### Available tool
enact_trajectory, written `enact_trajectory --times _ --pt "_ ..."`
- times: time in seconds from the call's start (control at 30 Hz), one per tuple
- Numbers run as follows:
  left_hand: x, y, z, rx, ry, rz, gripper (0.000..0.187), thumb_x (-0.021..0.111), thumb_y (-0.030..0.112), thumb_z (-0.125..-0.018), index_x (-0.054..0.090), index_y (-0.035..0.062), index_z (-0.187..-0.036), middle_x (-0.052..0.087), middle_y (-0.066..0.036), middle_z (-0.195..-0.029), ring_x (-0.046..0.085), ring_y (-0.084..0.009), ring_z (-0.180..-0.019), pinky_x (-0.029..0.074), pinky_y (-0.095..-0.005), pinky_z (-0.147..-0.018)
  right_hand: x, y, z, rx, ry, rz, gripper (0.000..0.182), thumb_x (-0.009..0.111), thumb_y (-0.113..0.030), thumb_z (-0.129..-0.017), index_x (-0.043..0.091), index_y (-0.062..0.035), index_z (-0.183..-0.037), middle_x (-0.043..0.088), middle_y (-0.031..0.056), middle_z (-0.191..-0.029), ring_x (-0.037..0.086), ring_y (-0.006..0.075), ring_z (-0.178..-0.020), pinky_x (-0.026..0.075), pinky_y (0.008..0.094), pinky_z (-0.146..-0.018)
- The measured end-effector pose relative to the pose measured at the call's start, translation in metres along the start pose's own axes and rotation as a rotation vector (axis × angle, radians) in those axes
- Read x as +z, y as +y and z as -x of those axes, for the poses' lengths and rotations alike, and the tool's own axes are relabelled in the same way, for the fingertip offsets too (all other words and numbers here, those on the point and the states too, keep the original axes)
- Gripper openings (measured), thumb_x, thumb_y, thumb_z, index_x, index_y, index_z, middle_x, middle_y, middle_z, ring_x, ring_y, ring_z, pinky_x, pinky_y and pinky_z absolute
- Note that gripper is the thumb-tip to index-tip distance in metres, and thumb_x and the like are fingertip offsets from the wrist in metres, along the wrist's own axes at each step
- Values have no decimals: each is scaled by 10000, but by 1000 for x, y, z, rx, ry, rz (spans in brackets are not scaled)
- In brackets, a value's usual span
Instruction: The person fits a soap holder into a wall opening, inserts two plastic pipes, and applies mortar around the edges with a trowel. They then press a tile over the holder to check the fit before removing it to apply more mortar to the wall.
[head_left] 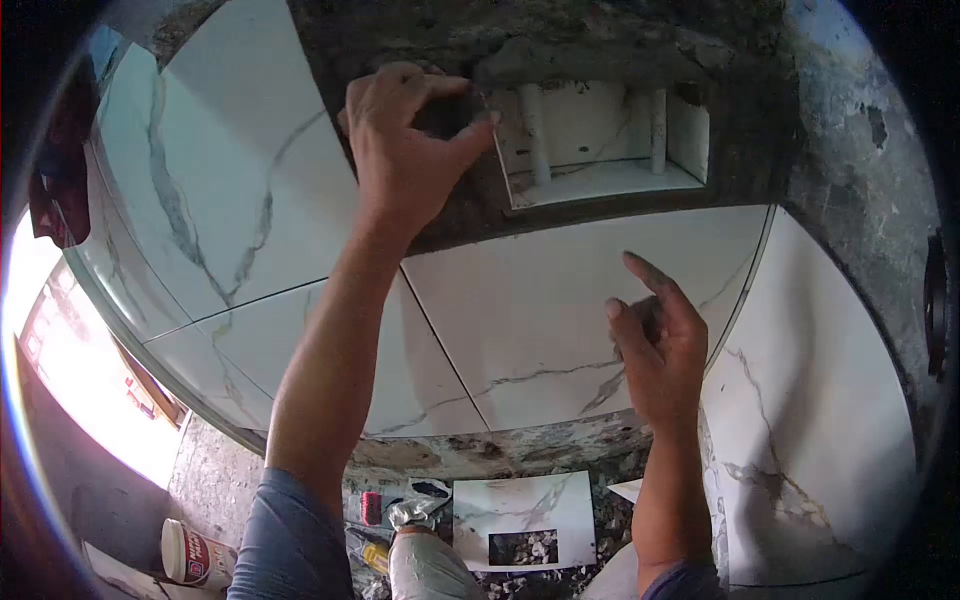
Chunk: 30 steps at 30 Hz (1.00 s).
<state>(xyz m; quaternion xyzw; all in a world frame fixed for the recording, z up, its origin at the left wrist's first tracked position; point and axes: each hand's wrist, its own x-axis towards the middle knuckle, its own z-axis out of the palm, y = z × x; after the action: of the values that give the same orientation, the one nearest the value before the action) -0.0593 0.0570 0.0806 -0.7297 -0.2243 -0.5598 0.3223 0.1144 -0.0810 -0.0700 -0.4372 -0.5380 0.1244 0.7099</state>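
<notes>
My left hand is at the wall, at the left edge of a rectangular niche lined with white marbled tile. Its thumb and forefinger are apart, with the thumb tip against the niche's thin left side tile; the other fingers are partly hidden. Two pale upright rods stand inside the niche. My right hand hovers in front of the white wall tile below the niche. Its forefinger and thumb are stretched apart, the other fingers are curled, and nothing shows in it.
Dark rough mortar surrounds the niche. Large marbled tiles cover the wall left, below and right. On the rubble floor lie a tile with a rectangular cutout, a red block-like item and a yellow-handled tool. A white bucket stands lower left.
</notes>
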Motion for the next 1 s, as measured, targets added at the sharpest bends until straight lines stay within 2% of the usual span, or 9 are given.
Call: enact_trajectory --times 0.1,0.17,0.23,0.27,0.47,0.67,0.8,0.87,1.0 --pt "0 2 0 -14 2 30 358 792 284 -654 688 153 -971 571 -57 -1047 478 -253 -1044 393 -401 -928 18 -22 -27 -221 -27 193 317 610 -84 -865 585 -20 -1175 501 -28 -567 415 14 -500 334 187 -460" --pt "-2 4 -1 -28 2 35 356 792 278 -654 690 155 -973 570 -56 -1040 477 -254 -1036 388 -399 -931 30 -33 -49 -328 -37 245 276 612 -80 -856 610 -6 -1122 550 20 -571 476 49 -498 370 226 -465" --pt "-2 4 -2 -40 -2 44 354 791 272 -654 692 158 -974 568 -54 -1033 477 -256 -1028 383 -397 -933 42 -38 -69 -518 1 464 217 618 -99 -816 625 -14 -1015 624 150 -674 628 280 -586 473 357 -539" --pt "-2 4 -2 -42 -1 50 351 789 267 -656 692 158 -976 565 -51 -1024 475 -255 -1025 380 -393 -935 46 -44 -75 -515 -29 481 203 599 -99 -802 621 -23 -989 632 161 -714 630 340 -658 484 414 -575" --pt "-2 3 -3 -37 -15 66 385 777 240 -641 680 193 -1011 547 -40 -1031 460 -258 -1017 369 -395 -938 58 -55 -97 -605 27 718 258 596 -119 -799 622 -59 -1048 639 155 -754 643 326 -715 512 427 -630" --pt "-3 2 -2 -39 -62 51 411 757 262 -640 667 230 -1039 523 -34 -1063 442 -260 -1018 333 -401 -934 60 -58 -104 -635 58 735 268 600 -128 -811 622 -56 -1068 643 160 -768 651 316 -718 514 422 -637" --pt "-3 2 -2 -26 -58 43 406 752 276 -650 667 233 -1045 520 -42 -1060 438 -262 -1024 321 -411 -935 54 -57 -97 -524 16 750 286 609 -125 -815 618 -40 -1088 644 164 -776 650 314 -715 511 415 -636" --pt "-4 2 -3 -20 -65 40 404 751 289 -660 666 231 -1051 519 -49 -1060 436 -266 -1027 319 -414 -935 50 -49 -94 -619 92 703 301 581 -58 -821 623 -43 -1119 646 168 -747 656 279 -654 485 360 -577" --pt "-4 3 -1 -8 -66 20 399 746 331 -696 659 215 -1068 519 -67 -1078 430 -284 -1059 319 -428 -944 33 -45 -77 -527 129 626 284 596 -52 -826 627 -27 -1107 637 138 -692 626 205 -582 464 313 -539"
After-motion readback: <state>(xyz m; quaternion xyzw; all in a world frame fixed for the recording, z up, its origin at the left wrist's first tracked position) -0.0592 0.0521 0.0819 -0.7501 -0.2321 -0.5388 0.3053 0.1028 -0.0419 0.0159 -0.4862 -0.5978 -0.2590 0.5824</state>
